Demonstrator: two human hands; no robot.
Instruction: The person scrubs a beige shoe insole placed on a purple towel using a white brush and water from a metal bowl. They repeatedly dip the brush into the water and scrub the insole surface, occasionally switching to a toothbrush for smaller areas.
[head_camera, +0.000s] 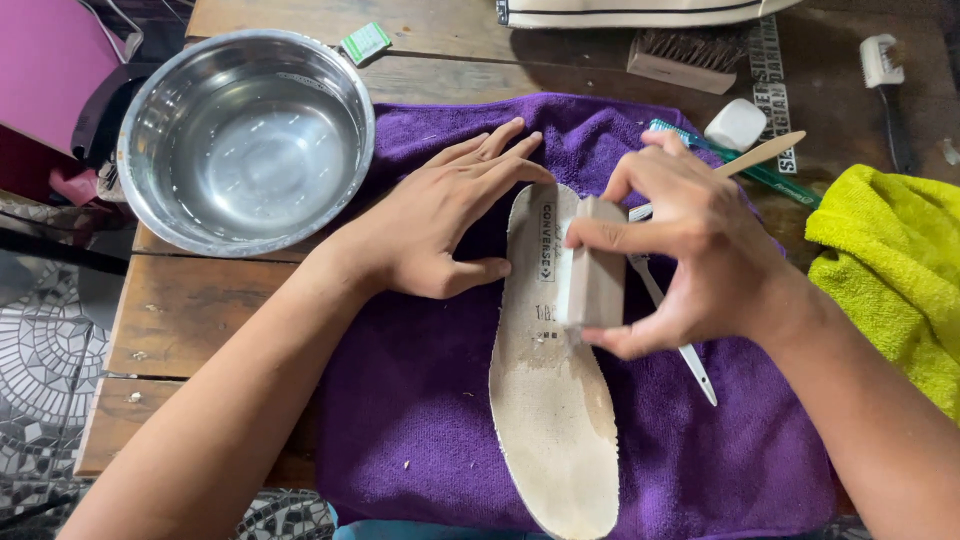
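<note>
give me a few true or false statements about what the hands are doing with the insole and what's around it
1. The right hand holds a pale rectangular block against the insole. True.
2. The left hand is lifting the insole off the table. False: it lies flat on the purple towel, fingers at the insole's edge.
3. The insole lies on a purple towel. True.
4. The metal bowl sits right of the insole. False: it is to the left, beyond the left hand.
5. A yellow-green cloth lies at the right edge. True.
6. The wooden brush is in the right hand. False: it rests at the table's far side.
</note>
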